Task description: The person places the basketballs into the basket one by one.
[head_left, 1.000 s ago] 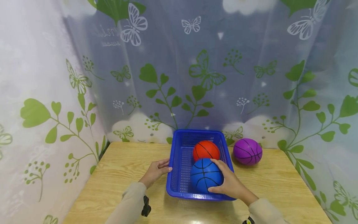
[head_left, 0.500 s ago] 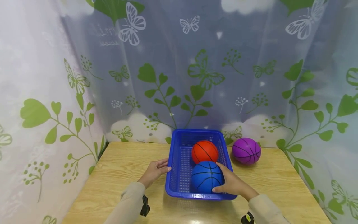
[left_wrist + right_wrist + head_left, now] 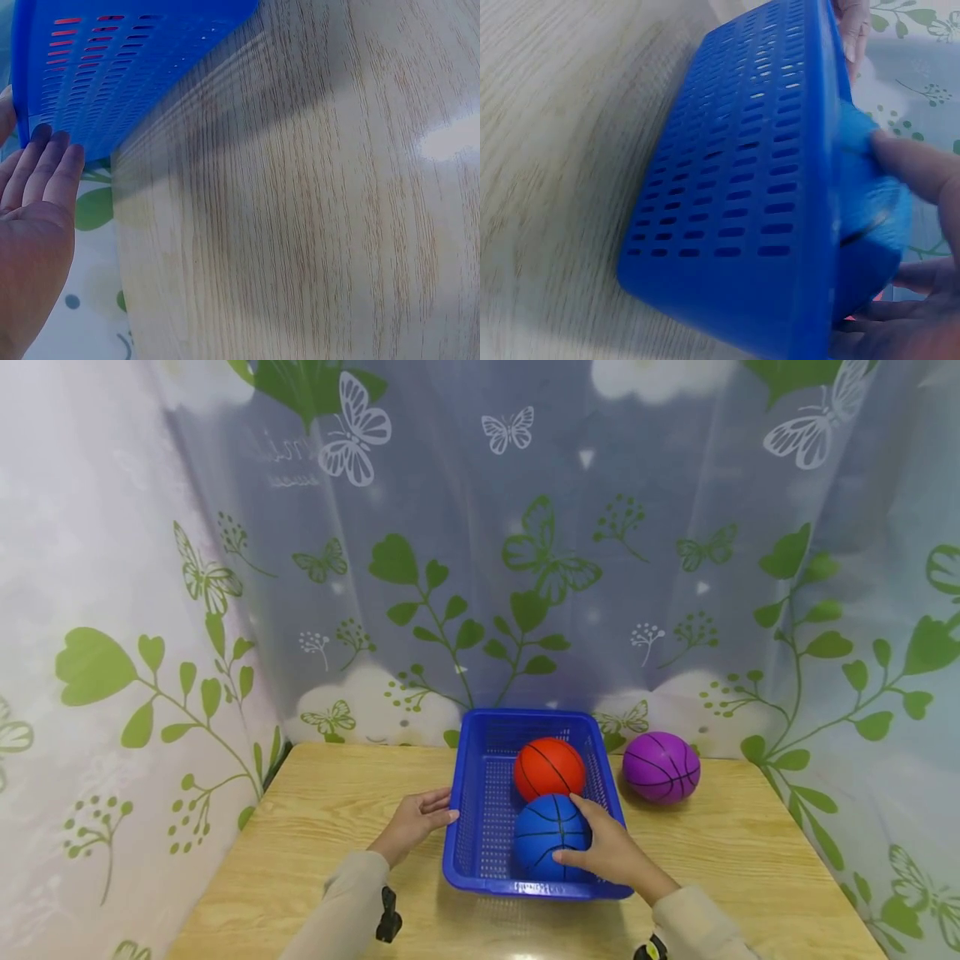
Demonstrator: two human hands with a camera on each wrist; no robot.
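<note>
A blue perforated basket (image 3: pixel 460 827) stands on the wooden table (image 3: pixel 330 827). Inside it, an orange ball (image 3: pixel 549 767) lies at the far end and a blue ball (image 3: pixel 542 842) at the near end. My right hand (image 3: pixel 600 852) grips the blue ball from its right side, thumb low and fingers over the top. In the right wrist view the fingers (image 3: pixel 919 169) press on the blue ball (image 3: pixel 870 217) behind the basket wall (image 3: pixel 742 195). My left hand (image 3: pixel 427 812) rests with straight fingers (image 3: pixel 45 161) against the basket's left wall (image 3: pixel 120 67).
A purple ball (image 3: pixel 662 767) sits on the table just right of the basket, near the back edge. Curtains printed with leaves and butterflies (image 3: pixel 525 568) close in the back and both sides. Bare wood lies left of the basket.
My right hand has lowered the blue ball deeper into the near end of the basket and slid a little left. The left hand has stayed on the basket's side.
</note>
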